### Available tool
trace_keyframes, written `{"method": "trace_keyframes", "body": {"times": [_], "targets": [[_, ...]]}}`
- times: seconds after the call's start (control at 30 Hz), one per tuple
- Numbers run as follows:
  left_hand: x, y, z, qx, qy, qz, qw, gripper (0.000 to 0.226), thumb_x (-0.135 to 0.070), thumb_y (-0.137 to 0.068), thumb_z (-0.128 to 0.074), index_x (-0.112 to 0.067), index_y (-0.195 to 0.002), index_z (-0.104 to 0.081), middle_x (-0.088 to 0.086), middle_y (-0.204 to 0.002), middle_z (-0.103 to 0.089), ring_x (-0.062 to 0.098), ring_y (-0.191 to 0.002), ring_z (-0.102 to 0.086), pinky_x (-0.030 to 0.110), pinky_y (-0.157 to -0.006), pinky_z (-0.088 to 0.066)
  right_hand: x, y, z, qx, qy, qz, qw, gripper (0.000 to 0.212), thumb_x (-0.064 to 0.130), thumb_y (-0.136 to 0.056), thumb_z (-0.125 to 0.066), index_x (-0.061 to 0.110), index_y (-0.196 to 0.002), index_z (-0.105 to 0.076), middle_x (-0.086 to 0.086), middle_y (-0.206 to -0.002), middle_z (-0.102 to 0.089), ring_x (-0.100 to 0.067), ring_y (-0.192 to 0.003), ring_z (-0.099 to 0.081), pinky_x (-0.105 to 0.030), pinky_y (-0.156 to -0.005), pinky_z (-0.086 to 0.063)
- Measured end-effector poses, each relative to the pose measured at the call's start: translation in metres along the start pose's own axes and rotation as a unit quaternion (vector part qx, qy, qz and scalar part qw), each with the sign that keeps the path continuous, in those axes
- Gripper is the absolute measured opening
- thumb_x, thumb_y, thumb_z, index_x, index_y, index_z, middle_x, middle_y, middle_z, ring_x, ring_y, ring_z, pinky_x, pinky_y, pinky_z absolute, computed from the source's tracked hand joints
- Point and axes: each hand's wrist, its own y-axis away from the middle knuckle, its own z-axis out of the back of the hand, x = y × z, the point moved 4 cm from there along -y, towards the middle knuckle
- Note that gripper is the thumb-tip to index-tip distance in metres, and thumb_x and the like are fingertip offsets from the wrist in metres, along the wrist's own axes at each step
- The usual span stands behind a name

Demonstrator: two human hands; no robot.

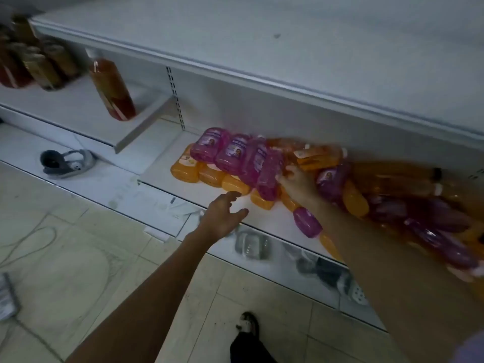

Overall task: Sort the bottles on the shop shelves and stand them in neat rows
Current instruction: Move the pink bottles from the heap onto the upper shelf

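Head view: pink bottles (230, 153) and orange bottles (210, 175) lie heaped on lower shelf (264, 218), centre-right. Right hand (297, 180) reaches among them, grip unclear. Left hand (222, 216) hovers centre, fingers spread, probably ready to steady the heap.

Dim, flat light with a bluish cast. Bottles (419, 205) at right smear into motion blur. Shelf edges (235, 72) bow from wide-angle distortion.

The person wears a lilac sleeve (471, 348) on the right arm, dark trousers (248, 349) and a dark sandal (247, 324).
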Motion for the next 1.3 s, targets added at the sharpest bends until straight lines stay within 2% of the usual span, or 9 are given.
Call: {"method": "trace_keyframes", "body": {"times": [0.17, 0.3, 0.43, 0.53, 0.73, 0.9, 1.07, 1.17, 1.3], "targets": [[0.011, -0.040, 0.008, -0.011, -0.017, -0.012, 1.000, 0.050, -0.024, -0.087, -0.062, -0.015, -0.133, -0.047, 0.010, -0.135, -0.050, 0.026, -0.117, -0.051, 0.032, -0.095, -0.041, 0.005, -0.022, -0.034, 0.023, -0.037, -0.036, 0.998, 0.057, 0.032, -0.084, -0.068, 0.012, -0.133, -0.047, -0.006, -0.128, -0.058, -0.023, -0.119, -0.054, -0.024, -0.090, -0.039], [0.012, -0.067, 0.008, 0.001, -0.019, -0.048, 0.999, 0.050, -0.022, -0.086, -0.064, -0.019, -0.133, -0.047, 0.010, -0.134, -0.050, 0.027, -0.117, -0.050, 0.029, -0.092, -0.041, 0.002, -0.035, -0.050, -0.003, -0.040, -0.076, 0.996, 0.084, 0.041, -0.074, -0.076, 0.015, -0.140, -0.030, -0.007, -0.133, -0.053, -0.026, -0.120, -0.052, -0.029, -0.093, -0.042], [0.015, -0.092, 0.010, 0.024, -0.025, -0.077, 0.996, 0.054, -0.019, -0.083, -0.065, -0.018, -0.133, -0.045, 0.010, -0.130, -0.052, 0.028, -0.117, -0.050, 0.033, -0.094, -0.044, -0.006, -0.044, -0.055, -0.018, -0.004, -0.094, 0.995, 0.092, 0.044, -0.070, -0.078, 0.016, -0.140, -0.025, -0.008, -0.133, -0.052, -0.028, -0.119, -0.053, -0.038, -0.096, -0.046], [0.020, -0.104, 0.009, 0.042, -0.034, -0.082, 0.995, 0.053, -0.016, -0.083, -0.066, -0.014, -0.133, -0.045, 0.011, -0.129, -0.051, 0.026, -0.115, -0.050, 0.029, -0.090, -0.043, -0.008, -0.047, -0.054, -0.010, 0.002, -0.109, 0.994, 0.087, 0.038, -0.074, -0.075, 0.017, -0.141, -0.023, -0.008, -0.132, -0.052, -0.029, -0.116, -0.054, -0.038, -0.094, -0.047], [0.022, -0.108, 0.001, 0.079, -0.005, -0.072, 0.994, 0.053, -0.020, -0.082, -0.068, -0.018, -0.130, -0.045, -0.005, -0.113, -0.049, 0.013, -0.104, -0.049, 0.022, -0.081, -0.039, -0.010, -0.042, -0.045, -0.009, -0.137, -0.151, 0.979, 0.063, 0.018, -0.085, -0.064, 0.015, -0.138, -0.029, -0.003, -0.118, -0.055, -0.021, -0.104, -0.056, -0.025, -0.078, -0.040], [0.019, -0.118, -0.001, 0.041, -0.012, -0.083, 0.996, 0.057, -0.026, -0.082, -0.068, -0.014, -0.132, -0.044, 0.010, -0.126, -0.053, 0.026, -0.114, -0.051, 0.035, -0.093, -0.046, -0.015, -0.030, -0.033, -0.027, -0.174, -0.133, 0.975, 0.065, 0.014, -0.083, -0.065, 0.018, -0.140, -0.033, 0.005, -0.113, -0.052, -0.011, -0.096, -0.051, -0.014, -0.062, -0.041], [0.016, -0.137, -0.016, 0.017, -0.010, -0.043, 0.999, 0.065, -0.030, -0.081, -0.069, -0.008, -0.132, -0.038, 0.017, -0.128, -0.050, 0.033, -0.114, -0.051, 0.040, -0.095, -0.045, -0.011, -0.032, -0.012, -0.045, -0.221, -0.114, 0.968, 0.067, 0.022, -0.073, -0.066, 0.026, -0.135, -0.042, 0.002, -0.118, -0.061, -0.017, -0.103, -0.061, -0.030, -0.080, -0.053], [0.012, -0.148, -0.028, -0.014, -0.021, 0.013, 1.000, 0.070, -0.031, -0.081, -0.069, -0.004, -0.134, -0.032, 0.021, -0.131, -0.044, 0.034, -0.120, -0.045, 0.036, -0.096, -0.039, -0.008, -0.034, 0.001, -0.039, -0.293, -0.122, 0.948, 0.047, 0.005, -0.082, -0.055, 0.025, -0.123, -0.049, 0.001, -0.101, -0.064, -0.019, -0.088, -0.065, -0.033, -0.070, -0.057], [0.010, -0.155, -0.043, -0.068, 0.027, 0.067, 0.995, 0.071, -0.030, -0.078, -0.073, -0.003, -0.128, -0.030, 0.021, -0.129, -0.045, 0.034, -0.118, -0.047, 0.036, -0.096, -0.041, -0.015, -0.030, 0.007, 0.005, -0.341, -0.172, 0.924, 0.028, 0.009, -0.089, -0.043, 0.018, -0.116, -0.049, -0.006, -0.095, -0.061, -0.025, -0.081, -0.063, -0.042, -0.062, -0.058]]}}
